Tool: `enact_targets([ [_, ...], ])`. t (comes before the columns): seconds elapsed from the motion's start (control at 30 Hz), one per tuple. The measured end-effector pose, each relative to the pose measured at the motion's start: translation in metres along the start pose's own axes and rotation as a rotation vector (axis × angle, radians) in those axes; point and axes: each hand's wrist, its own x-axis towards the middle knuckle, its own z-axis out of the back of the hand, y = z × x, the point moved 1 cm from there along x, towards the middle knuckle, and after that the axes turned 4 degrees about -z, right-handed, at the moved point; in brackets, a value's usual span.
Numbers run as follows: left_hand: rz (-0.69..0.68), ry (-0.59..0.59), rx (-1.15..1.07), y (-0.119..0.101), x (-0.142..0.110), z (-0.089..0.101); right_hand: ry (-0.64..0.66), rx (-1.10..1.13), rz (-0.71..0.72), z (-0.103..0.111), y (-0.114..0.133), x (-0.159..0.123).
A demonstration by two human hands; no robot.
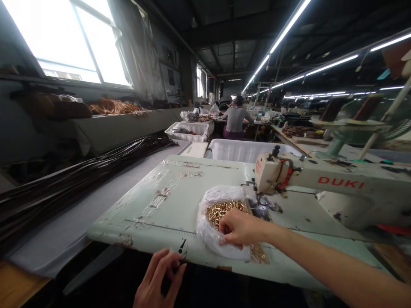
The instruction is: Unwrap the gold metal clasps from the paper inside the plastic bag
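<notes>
Two hands are in view. The right hand (pixel 239 229) lies on the near side of one white plastic bag (pixel 210 226), its fingers curled narrowly down over the bag's edge; whether they pinch a piece inside, I cannot tell. The bag sits on the pale green sewing table (pixel 144 205), just left of the machine's needle area, and holds a heap of many small gold-coloured metal fittings (pixel 224 211), too many to count. More of the same fittings show just right of the hand, near the table's near edge (pixel 258 253).

The left hand (pixel 157 278) is at that near edge, well apart from the bag, its fingers closed narrowly on one dark strip (pixel 168 278), mostly hidden.

One sewing machine head marked DUKI (pixel 321 179) stands to the right. Left of the table lies one long bundle of dark straps (pixel 80 179). Farther off are two white bins, (pixel 186 131) and (pixel 247 149), and one co-worker (pixel 235 119) sits with their back turned at the far end
</notes>
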Motion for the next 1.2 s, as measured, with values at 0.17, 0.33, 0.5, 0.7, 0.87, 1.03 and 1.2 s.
enact_targets([
  [0.17,-0.104,0.235,0.036,-0.021,0.075,-0.018,-0.189,0.182,-0.008,-0.003,-0.021,-0.022],
  [0.33,-0.224,0.427,-0.011,-0.036,0.120,-0.028,-0.558,0.047,0.145,-0.002,-0.028,-0.040],
  [0.5,-0.053,0.518,-0.096,-0.036,0.146,-0.040,-0.746,-0.009,0.338,0.004,-0.033,-0.039],
  [0.7,-0.040,0.540,-0.259,-0.034,0.181,-0.053,-0.832,-0.001,0.534,0.009,-0.039,-0.028],
  [0.87,0.015,0.561,-0.380,-0.048,0.196,-0.045,-0.859,0.118,0.469,0.016,-0.045,-0.022],
  [1.03,0.110,0.551,-0.391,-0.051,0.197,-0.045,-0.788,0.173,0.344,0.023,-0.048,-0.022],
  [1.2,0.125,0.580,-0.349,-0.055,0.196,-0.048,-0.876,0.064,0.239,0.034,-0.034,-0.019],
])
